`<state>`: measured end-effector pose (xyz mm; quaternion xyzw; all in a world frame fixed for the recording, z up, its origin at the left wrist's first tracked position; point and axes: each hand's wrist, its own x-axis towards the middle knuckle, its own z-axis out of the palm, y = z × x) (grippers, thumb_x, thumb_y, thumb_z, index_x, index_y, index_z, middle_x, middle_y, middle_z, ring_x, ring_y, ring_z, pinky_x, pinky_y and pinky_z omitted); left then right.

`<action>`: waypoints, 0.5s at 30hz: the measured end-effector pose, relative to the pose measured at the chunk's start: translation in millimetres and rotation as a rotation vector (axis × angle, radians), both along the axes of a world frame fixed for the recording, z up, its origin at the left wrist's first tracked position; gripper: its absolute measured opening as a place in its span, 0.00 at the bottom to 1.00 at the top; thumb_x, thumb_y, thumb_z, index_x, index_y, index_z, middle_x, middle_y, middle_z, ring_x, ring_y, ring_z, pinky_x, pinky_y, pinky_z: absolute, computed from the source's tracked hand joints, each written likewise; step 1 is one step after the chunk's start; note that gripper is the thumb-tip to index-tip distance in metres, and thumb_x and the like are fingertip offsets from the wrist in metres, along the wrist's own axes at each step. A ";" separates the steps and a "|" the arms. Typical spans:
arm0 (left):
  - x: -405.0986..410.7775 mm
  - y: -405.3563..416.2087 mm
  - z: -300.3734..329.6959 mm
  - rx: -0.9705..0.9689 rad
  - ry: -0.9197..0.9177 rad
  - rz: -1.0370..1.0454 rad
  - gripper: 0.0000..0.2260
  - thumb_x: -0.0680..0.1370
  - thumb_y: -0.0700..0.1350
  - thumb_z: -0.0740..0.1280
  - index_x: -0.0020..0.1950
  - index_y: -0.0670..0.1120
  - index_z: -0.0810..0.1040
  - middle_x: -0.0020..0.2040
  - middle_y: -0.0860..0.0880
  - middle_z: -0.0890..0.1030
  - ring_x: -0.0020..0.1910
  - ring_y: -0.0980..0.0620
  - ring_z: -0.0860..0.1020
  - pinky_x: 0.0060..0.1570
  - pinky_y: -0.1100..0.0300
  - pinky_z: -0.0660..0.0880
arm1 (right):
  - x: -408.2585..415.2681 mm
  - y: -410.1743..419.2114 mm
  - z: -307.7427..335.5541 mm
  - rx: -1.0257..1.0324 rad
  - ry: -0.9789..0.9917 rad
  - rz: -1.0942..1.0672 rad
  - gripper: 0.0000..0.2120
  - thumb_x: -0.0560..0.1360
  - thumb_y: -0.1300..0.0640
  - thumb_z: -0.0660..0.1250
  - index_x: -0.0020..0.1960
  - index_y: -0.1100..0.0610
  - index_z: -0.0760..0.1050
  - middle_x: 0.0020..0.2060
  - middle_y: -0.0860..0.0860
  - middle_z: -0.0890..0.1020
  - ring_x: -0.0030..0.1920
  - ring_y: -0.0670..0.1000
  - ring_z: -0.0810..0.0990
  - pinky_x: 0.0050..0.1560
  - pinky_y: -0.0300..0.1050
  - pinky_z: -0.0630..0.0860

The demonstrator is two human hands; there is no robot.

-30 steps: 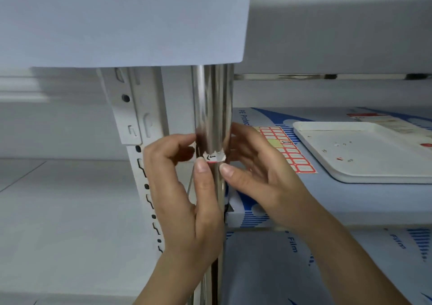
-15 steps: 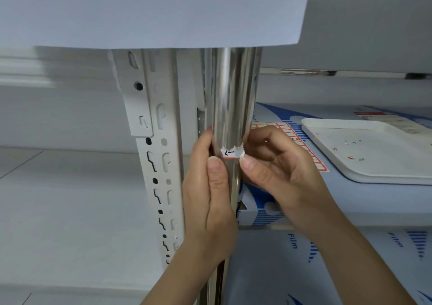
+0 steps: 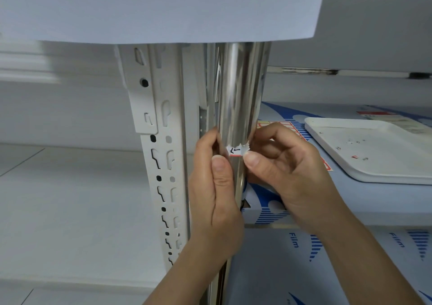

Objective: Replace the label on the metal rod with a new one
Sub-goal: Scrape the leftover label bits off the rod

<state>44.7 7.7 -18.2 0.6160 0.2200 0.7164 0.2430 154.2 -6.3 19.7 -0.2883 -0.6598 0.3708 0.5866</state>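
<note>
A person's two hands work at a shiny, upright metal rod that rises in front of a shelving unit and disappears above behind a pale sheet of paper. A small, torn white label with a black mark and a red lower edge clings to the near face of the rod, about halfway up the visible stretch. The left hand wraps around the rod from the left, grasping it, with its thumb lying up the near face and the thumb tip just below the label's left end. The right hand comes in from the right with fingers curled; its thumb tip touches the label's right end, and the ragged upper edge of the label lifts slightly beside its index finger, so the hand appears to be pinching that end of the label.

Just left of the rod stands a white, slotted steel shelf upright, punched with keyhole cut-outs. On the right, a shelf covered in blue-and-white printed protective film carries a white rectangular plastic tray dotted with tiny scraps, some red. A sheet of red-bordered blank stickers lies on the shelf behind the right hand, partly hidden by it.
</note>
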 end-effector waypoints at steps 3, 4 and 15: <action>0.4 0.6 -0.5 -0.009 0.000 0.013 0.15 0.82 0.45 0.49 0.61 0.41 0.71 0.40 0.44 0.74 0.39 0.54 0.73 0.43 0.64 0.71 | 0.9 0.1 0.5 -0.012 0.011 -0.007 0.07 0.69 0.55 0.71 0.45 0.45 0.80 0.44 0.48 0.85 0.48 0.50 0.85 0.51 0.45 0.80; 0.4 0.8 -0.4 -0.017 -0.001 0.015 0.16 0.82 0.45 0.49 0.61 0.39 0.71 0.40 0.43 0.74 0.38 0.51 0.73 0.41 0.61 0.72 | 1.8 -0.6 0.8 -0.020 0.011 0.004 0.07 0.70 0.56 0.70 0.47 0.47 0.80 0.45 0.49 0.86 0.49 0.51 0.85 0.50 0.46 0.80; 1.6 0.3 0.8 0.018 -0.003 0.035 0.14 0.82 0.44 0.48 0.60 0.43 0.70 0.40 0.43 0.72 0.37 0.49 0.71 0.38 0.57 0.71 | 3.5 -2.6 3.4 -0.127 0.072 0.027 0.07 0.70 0.57 0.69 0.48 0.52 0.81 0.45 0.53 0.87 0.45 0.52 0.86 0.41 0.42 0.81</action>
